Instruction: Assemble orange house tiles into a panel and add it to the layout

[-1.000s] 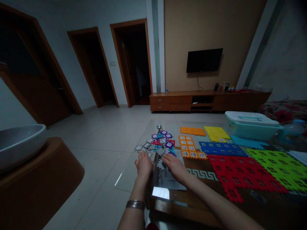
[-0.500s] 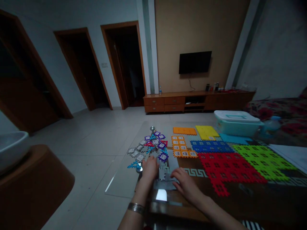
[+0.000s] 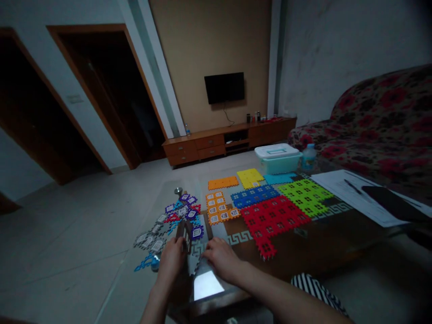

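A grey interlocking tile (image 3: pixel 193 264) with toothed edges lies between my hands near the table's front left. My right hand (image 3: pixel 221 257) has its fingertips pinched at the tile's right edge. To the left of that tile, my left hand (image 3: pixel 173 254) is closed with curled fingers; what is in them, if anything, is hidden. Just beyond the hands is a purple tile (image 3: pixel 197 232) with a white window. A loose heap of grey tiles (image 3: pixel 157 244), purple tiles and blue pieces (image 3: pixel 144 262) spreads behind and left of my left hand.
Joined sheets of orange (image 3: pixel 216 208), red (image 3: pixel 273 216), blue (image 3: pixel 254 196), yellow (image 3: pixel 249 178) and green tiles (image 3: pixel 305 194) cover the table's middle. A lidded box (image 3: pixel 278 162), a bottle (image 3: pixel 308 157), papers (image 3: pixel 337 180) and a pen (image 3: pixel 353 186) are farther right.
The view has swung to the right, bringing the papers and sofa into sight. The grey tile between my hands now sits at a slant. Both hands stay close to it.
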{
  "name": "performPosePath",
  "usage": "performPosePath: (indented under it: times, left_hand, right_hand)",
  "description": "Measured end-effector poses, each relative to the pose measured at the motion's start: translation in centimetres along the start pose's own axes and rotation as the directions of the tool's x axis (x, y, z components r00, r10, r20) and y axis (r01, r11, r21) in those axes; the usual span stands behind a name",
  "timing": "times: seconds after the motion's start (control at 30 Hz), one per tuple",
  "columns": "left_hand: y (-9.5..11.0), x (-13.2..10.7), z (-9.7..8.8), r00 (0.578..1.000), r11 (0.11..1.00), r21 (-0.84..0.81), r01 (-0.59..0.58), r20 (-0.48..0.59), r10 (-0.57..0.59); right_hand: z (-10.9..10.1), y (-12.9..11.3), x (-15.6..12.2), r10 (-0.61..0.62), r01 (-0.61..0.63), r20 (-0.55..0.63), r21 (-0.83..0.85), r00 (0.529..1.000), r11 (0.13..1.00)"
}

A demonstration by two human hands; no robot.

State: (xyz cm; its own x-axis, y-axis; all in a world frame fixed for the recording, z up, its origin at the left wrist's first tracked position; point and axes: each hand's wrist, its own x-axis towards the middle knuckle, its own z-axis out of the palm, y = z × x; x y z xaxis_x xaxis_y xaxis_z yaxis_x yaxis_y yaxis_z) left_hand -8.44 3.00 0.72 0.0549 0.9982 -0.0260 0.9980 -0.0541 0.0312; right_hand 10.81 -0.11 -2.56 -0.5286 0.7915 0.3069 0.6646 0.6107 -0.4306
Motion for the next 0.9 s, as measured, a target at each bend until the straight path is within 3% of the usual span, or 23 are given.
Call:
performPosePath:
  times: [0.07,0.2,0.33,0.53,0.73,0.9]
  left_hand:
    - [-0.5,-0.7,-0.4,0.998,1.000,0.004,0.018,0.055,-0.019]
    - [-1.4,-1.1,-0.1,0.993,0.999,0.037,0.024,0.112,-0.028]
    - [-1.0,-0.3,0.5,0.989,0.999,0.019,-0.041,0.141,0.038]
    - [0.4,-0.7,0.5,0.977,0.976,-0.131,-0.173,0.102,0.187]
    - [2.7,-2.1,0.6,0.923,0.878,-0.377,-0.294,0.127,0.364]
    - [3.6,-2.5,0.9,0.923,0.832,-0.476,-0.285,0.097,0.371]
  right_hand:
    - [0.1,-0.6,-0.3,0.030,-0.031,-0.023,-0.008,0.999,0.999]
    - [1.6,-3.1,0.4,-0.033,0.031,-0.056,-0.036,0.998,0.999]
    - [2.1,-4.1,1.9,0.016,-0.012,0.032,-0.112,0.999,0.994]
    - [-1.4,-1.4,0.8,0.120,-0.113,0.102,-0.071,0.987,0.991]
    - [-3.7,2.4,-1.8,0.183,-0.183,0.112,-0.010,0.977,0.983]
    - [-4.2,3.7,-2.9,0.019,-0.028,0.076,0.123,0.997,0.992]
